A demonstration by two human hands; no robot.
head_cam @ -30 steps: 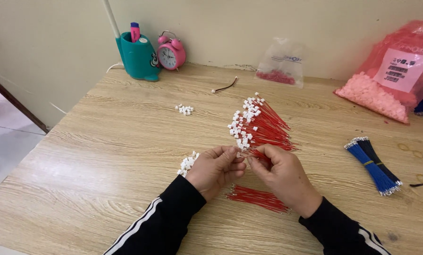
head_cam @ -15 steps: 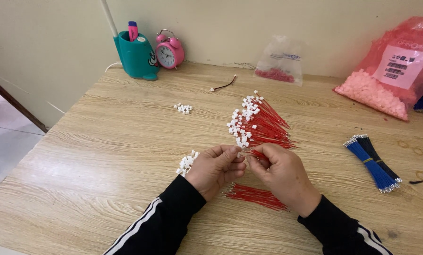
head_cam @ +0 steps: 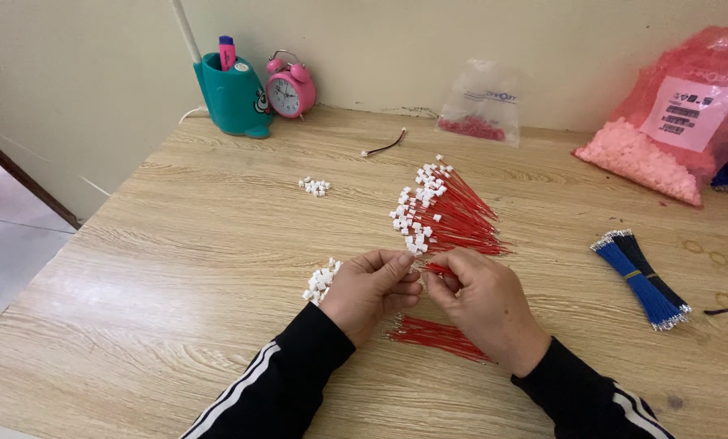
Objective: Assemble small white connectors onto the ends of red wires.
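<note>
From the head view, I saw my left hand and right hand drawn close together near the table's front edge, fingertips almost meeting, both pinched on a red wire that ran between them; whether a white plug sat on its end I could not tell, as the fingers hid that spot. I judged the wire very light, thin and limp, so it would sag and slip unless nipped near its end, with the bare tip left free. Just beyond my hands lay the finished pile, red wires fanned out with white plugs at their far-left ends, likely light too but prone to tangle if dragged. Under my right wrist lay loose wires without plugs. Beside my left hand sat a heap of plugs, small, hard and probably slick, best taken one at a time by the sides. A smaller heap lay farther off. To the right rested a blue bundle, and a pink bag, a clear bag, a clock and a teal holder stood along the wall.
</note>
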